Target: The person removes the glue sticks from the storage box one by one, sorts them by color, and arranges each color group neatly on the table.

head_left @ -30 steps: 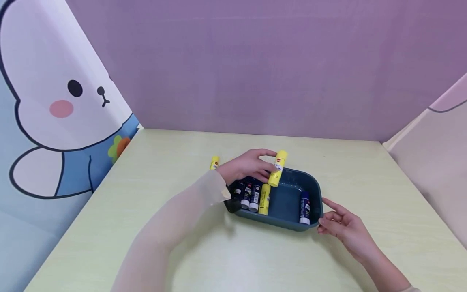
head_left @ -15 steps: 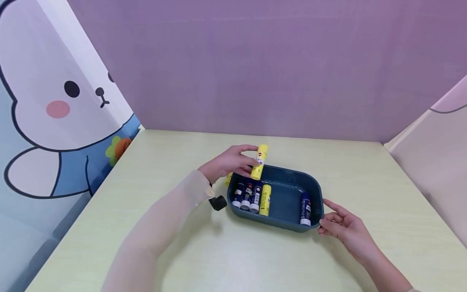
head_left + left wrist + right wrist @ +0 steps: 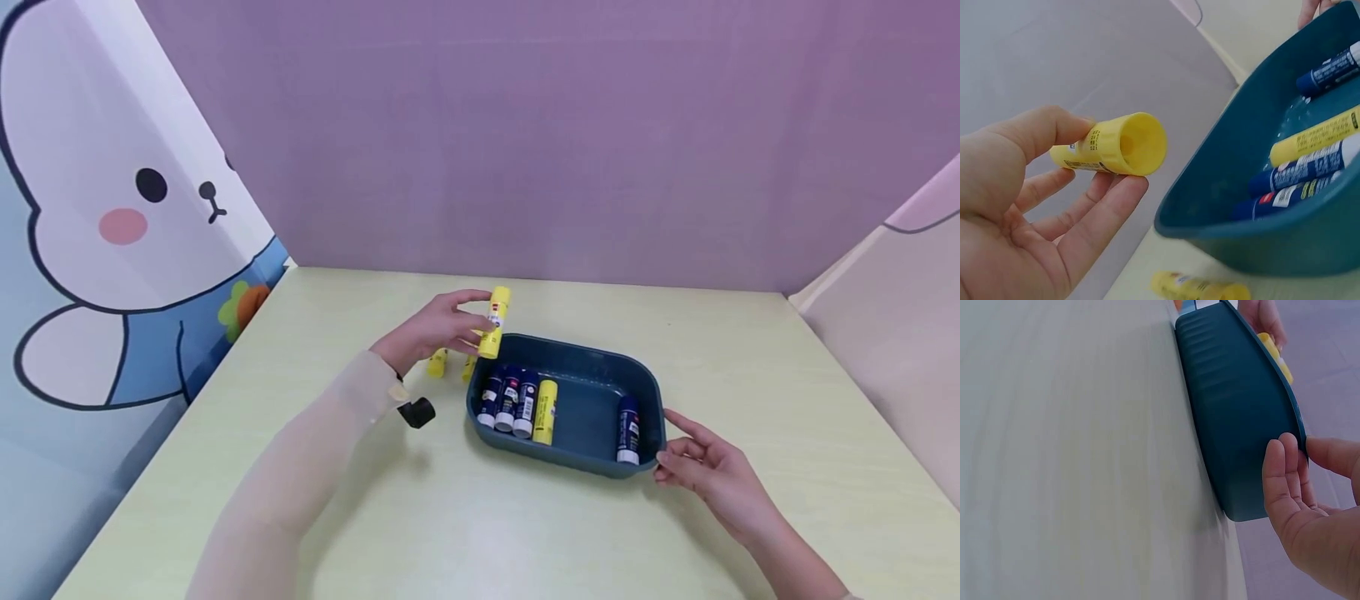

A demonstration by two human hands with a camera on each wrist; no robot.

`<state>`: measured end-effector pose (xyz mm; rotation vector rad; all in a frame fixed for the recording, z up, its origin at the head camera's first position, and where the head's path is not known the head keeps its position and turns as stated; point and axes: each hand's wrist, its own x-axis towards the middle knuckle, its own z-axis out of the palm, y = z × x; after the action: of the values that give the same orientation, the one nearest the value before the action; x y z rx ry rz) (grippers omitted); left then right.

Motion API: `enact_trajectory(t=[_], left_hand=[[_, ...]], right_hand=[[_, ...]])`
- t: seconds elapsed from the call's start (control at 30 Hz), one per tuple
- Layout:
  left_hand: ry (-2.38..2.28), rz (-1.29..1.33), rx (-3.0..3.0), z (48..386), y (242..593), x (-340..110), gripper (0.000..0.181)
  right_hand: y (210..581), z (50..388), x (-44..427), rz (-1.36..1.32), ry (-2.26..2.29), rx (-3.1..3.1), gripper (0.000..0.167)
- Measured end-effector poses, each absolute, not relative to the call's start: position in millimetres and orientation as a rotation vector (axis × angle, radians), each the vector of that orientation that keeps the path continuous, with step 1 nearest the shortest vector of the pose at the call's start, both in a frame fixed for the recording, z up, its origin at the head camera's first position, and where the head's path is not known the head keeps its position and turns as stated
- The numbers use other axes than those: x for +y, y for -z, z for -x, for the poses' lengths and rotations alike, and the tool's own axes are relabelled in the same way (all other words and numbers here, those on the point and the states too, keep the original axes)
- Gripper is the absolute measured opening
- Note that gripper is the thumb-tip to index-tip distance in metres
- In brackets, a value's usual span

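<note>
My left hand (image 3: 441,327) pinches a yellow glue stick (image 3: 494,323) between thumb and fingers, raised over the back left corner of a dark teal plastic basket (image 3: 577,463). In the left wrist view, the held glue stick (image 3: 1110,145) shows a hollow end towards the camera. My right hand (image 3: 708,475) holds the basket's right end; its fingertips (image 3: 1275,456) touch the outer wall near the rim. Inside, several navy glue sticks with white ends lie, three in a row at left and one navy glue stick (image 3: 628,431) at right. A yellow glue stick (image 3: 545,412) adjoins the row.
Two more yellow glue sticks (image 3: 437,363) lie on the pale table (image 3: 480,533) behind and left of the basket, partly hidden by the left hand. A purple panel (image 3: 562,150) closes the back. A printed cartoon panel (image 3: 112,208) stands at left.
My left hand has moved left with the yellow glue stick, from above the basket's middle to its back left corner. The right hand and the basket stay almost still.
</note>
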<state>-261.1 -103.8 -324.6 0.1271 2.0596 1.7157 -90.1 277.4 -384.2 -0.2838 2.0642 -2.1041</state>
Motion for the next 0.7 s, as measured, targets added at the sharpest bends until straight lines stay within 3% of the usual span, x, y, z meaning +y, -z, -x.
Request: enact_trajectory(t=[0.7], left_hand=[[-1.756, 0.014, 2.146, 262, 337, -161, 0.068]], right_hand=[[386, 89, 278, 0.279, 2.115, 2.046, 0.055]])
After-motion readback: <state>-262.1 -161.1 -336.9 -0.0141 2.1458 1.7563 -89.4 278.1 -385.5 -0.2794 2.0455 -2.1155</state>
